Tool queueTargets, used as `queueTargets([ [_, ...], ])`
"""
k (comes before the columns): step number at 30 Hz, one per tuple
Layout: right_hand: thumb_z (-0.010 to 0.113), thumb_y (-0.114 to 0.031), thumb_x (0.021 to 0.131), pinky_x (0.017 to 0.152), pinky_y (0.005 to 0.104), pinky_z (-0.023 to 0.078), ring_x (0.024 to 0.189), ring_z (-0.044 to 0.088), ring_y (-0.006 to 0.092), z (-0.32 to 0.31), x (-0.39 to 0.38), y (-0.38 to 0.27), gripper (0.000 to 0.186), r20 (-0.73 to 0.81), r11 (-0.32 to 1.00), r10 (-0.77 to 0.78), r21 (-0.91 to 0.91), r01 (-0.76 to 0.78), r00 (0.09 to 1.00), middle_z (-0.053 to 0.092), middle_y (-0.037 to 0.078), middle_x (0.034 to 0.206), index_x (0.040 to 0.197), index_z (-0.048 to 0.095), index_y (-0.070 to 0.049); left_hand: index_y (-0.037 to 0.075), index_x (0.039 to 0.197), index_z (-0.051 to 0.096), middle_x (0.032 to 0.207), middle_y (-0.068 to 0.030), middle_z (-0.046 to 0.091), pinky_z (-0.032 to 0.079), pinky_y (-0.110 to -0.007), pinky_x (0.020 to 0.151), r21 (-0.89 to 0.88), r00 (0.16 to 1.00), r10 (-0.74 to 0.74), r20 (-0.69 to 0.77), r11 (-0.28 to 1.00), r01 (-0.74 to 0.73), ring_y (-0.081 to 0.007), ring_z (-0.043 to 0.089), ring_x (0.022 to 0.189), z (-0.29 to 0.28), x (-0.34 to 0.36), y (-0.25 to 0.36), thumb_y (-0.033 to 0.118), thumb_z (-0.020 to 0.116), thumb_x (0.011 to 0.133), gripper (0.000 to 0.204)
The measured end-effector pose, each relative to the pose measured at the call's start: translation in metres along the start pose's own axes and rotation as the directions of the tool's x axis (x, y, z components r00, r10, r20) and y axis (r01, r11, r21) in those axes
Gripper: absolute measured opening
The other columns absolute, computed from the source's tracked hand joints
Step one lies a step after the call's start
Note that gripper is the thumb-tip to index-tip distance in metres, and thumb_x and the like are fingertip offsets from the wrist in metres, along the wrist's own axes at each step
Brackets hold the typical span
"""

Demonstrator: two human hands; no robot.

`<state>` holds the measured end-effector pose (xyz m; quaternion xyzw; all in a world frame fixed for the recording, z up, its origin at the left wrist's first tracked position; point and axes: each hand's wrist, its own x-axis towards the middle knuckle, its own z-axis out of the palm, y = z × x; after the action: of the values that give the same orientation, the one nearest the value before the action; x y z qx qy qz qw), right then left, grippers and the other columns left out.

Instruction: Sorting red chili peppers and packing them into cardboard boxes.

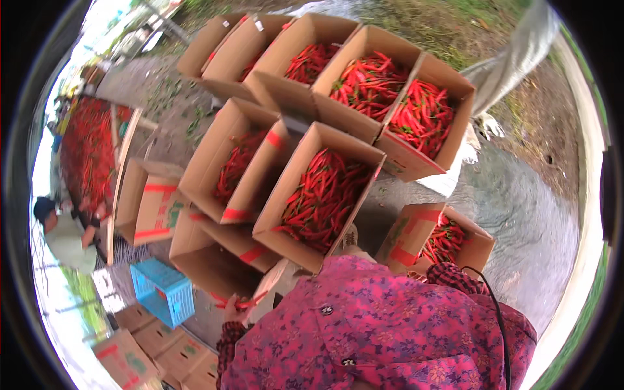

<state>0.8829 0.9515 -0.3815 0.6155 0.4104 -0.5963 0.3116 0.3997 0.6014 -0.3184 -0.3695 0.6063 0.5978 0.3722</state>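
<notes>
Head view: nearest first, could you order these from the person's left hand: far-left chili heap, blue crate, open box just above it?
1. Open box, just above the left hand
2. Blue crate, leftward
3. Chili heap, far upper left

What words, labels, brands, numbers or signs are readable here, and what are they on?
Nothing reads clearly enough to quote.
Pepper box at the picture's right: red and green print, too small and blurred to read.
Upright box left of centre: red print beside a green design, too blurred.
Box at the lower left: red and green print, too blurred.
White tag on a box flap at the top: too small.
</notes>
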Motion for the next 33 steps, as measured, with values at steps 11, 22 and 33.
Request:
queueTargets([
  [11,0.057,-0.028,0.075,0.062,0.0292,0.047,0.065,0.059,0.0159,0.008,0.033,0.045,0.030,-0.023,0.870,-0.383,-0.345,0.352,0.924,0.061,0.010,0.068,0.080,0.063,0.001,0.007,0.098,0.044,0.091,-0.0156,0.054,0.048,-0.054,0.073,-0.042,0.972,-0.093,-0.214,0.995,0.086,-0.0385,0.054,0.086,-0.086,0.049,0.010,0.020,0.063,0.075,0.033],
  [22,0.058,-0.020,0.075,0.065,0.0301,0.047,0.070,0.059,0.0213,0.037,0.028,0.040,0.023,0.010,0.782,-0.504,-0.420,0.461,0.864,0.062,0.008,0.084,0.092,0.061,-0.005,0.004,0.069,0.054,0.064,-0.0021,0.052,0.041,-0.035,0.059,0.726,0.943,0.331,-0.033,0.656,-0.205,-0.0176,0.048,0.061,-0.139,0.117,-0.040,0.017,0.064,0.067,0.017],
  [33,0.055,-0.010,0.071,0.074,0.0326,0.046,0.073,0.059,0.0206,0.059,0.012,0.057,0.022,0.028,0.707,-0.578,-0.483,0.517,0.815,0.061,0.008,0.082,0.092,0.059,-0.006,-0.001,0.059,0.043,0.055,-0.0160,0.041,0.037,-0.039,0.055,0.923,0.862,0.410,0.298,0.105,-0.369,-0.0257,0.042,0.052,-0.109,0.143,-0.063,0.032,0.064,0.057,0.039],
])
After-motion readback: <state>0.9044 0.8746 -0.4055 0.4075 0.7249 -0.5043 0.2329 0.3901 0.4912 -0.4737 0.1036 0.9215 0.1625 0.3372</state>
